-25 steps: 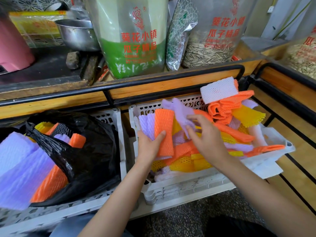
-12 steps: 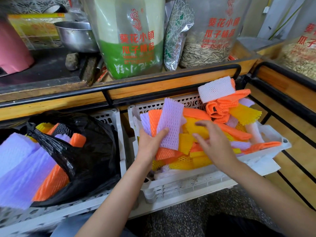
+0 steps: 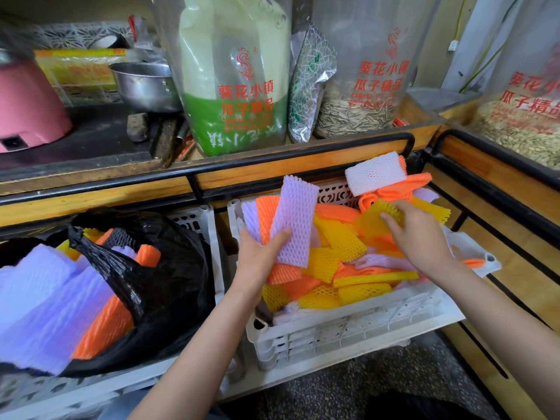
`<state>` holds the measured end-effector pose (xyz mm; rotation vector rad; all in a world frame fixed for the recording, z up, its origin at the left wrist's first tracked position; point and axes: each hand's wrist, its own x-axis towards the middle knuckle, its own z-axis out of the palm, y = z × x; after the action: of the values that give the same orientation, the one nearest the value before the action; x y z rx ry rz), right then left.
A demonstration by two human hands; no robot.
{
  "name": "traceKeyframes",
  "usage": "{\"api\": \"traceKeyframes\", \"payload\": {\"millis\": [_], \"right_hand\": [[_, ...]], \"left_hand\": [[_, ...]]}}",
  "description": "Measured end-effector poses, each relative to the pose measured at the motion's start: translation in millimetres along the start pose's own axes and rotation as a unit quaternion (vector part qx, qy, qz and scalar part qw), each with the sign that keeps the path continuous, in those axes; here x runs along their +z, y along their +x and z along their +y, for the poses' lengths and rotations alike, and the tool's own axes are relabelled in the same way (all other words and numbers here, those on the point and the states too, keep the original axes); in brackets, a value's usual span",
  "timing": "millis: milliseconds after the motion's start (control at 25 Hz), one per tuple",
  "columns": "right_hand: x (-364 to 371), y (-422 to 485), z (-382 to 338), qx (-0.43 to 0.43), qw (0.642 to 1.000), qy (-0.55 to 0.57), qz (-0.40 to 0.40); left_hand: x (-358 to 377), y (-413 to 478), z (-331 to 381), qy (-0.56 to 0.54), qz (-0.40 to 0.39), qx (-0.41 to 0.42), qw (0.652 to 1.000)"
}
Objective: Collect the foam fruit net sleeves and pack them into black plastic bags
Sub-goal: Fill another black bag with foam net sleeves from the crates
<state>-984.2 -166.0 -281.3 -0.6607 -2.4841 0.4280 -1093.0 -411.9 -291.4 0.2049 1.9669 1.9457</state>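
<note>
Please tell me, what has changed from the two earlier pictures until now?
The right hand laid a purple sleeve on the stack of sleeves in the left hand, then moved right and back across the white crate and now pinches a yellow sleeve. The left hand keeps its grip; the black bag stayed as it was.

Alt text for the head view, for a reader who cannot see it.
A person's left hand holds a stack of purple and orange foam sleeves above a white crate full of sleeves, while the right hand grips a yellow sleeve in it. To the left, a black bag holds purple and orange sleeves.
</note>
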Motion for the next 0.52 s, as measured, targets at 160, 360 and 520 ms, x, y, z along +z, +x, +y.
{"api": "traceKeyframes", "payload": {"millis": [160, 360, 520], "right_hand": [[-26, 1, -79, -0.056, 0.968, 0.217, 0.108], [-20, -30, -182, -0.247, 0.898, 0.360, 0.059], [-7, -47, -247, -0.336, 0.857, 0.391, 0.010]], "left_hand": [[-17, -6, 37, 0.038, 0.056, 0.117, 0.991], [-50, -40, 73, 0.044, 0.157, 0.248, 0.955], [-95, -75, 85, -0.006, 0.150, 0.290, 0.945]]}}
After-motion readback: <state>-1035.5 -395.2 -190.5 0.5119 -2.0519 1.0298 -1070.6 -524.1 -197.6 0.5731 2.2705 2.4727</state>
